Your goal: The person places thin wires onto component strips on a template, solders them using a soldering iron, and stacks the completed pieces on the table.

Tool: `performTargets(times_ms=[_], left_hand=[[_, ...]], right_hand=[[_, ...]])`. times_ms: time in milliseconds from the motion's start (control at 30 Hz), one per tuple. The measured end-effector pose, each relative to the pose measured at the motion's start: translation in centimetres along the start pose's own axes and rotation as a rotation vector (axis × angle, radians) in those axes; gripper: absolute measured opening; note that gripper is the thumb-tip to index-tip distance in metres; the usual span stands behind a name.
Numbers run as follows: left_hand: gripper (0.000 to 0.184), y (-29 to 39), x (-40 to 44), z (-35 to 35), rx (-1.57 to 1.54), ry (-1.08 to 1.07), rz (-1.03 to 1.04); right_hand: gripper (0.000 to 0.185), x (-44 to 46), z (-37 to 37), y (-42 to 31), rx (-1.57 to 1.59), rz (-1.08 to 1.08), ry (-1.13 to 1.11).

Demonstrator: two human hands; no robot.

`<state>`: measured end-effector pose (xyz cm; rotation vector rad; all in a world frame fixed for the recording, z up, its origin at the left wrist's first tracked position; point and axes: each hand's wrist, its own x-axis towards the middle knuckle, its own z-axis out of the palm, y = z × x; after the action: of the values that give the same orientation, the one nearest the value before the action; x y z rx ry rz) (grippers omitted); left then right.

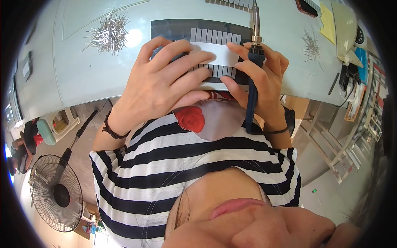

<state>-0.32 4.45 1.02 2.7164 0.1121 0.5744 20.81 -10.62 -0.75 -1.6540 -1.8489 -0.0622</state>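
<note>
My left hand (pixel 159 80) lies with its fingers stretched out over a white strip (pixel 223 55), fingertips touching or just above it. The strip lies across a row of narrow grey pieces (pixel 216 36) set side by side on a dark board (pixel 173 28). My right hand (pixel 264 74) holds a soldering iron (pixel 255 62) by its dark blue handle, the metal tip pointing away from me. Its thumb and fingertips are at the right end of the white strip and the grey pieces. Whether they also grip the strip is unclear.
A pile of thin metal strips (pixel 109 33) lies at left on the pale table (pixel 82 74), and a smaller pile (pixel 311 46) at right. More grey pieces (pixel 231 4) are at the far edge. A phone (pixel 306 7) and yellow paper (pixel 327 25) lie at right. A fan (pixel 60 194) stands lower left.
</note>
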Motion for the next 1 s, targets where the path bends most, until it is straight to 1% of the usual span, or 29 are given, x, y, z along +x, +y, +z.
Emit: performTargets(times_ms=[67,200,267,400,467,600,800,1000], left_hand=[[0.043,0.0,0.9,0.2,0.014,-0.052,-0.02],[0.046,-0.3,1.7,1.1,0.01,-0.044,-0.024],[0.037,-0.4,2.0,1.3,0.013,-0.023,-0.027],[0.037,-0.5,1.6,1.1,0.045,-0.029,-0.027],[0.043,-0.8,1.1,0.8,0.089,-0.084,-0.027],[0.044,-1.0,0.6,0.2,0.094,-0.095,-0.042],[0.045,-1.3,-0.1,-0.3,0.178,-0.081,-0.056],[0.038,-0.7,0.1,0.2,0.154,-0.001,-0.031]], right_hand=[[0.042,0.0,0.0,0.0,-0.006,0.001,-0.007],[0.041,0.2,-0.1,-0.3,-0.036,0.029,-0.027],[0.041,0.1,0.0,-0.2,-0.025,0.018,-0.006],[0.041,0.1,0.1,-0.2,-0.015,0.014,-0.004],[0.041,0.2,0.1,-0.3,-0.02,0.009,-0.015],[0.041,0.1,0.1,-0.4,-0.026,0.015,-0.026],[0.042,0.1,0.0,-0.3,-0.011,0.03,-0.025],[0.044,0.1,0.1,-0.3,0.011,0.029,-0.013]])
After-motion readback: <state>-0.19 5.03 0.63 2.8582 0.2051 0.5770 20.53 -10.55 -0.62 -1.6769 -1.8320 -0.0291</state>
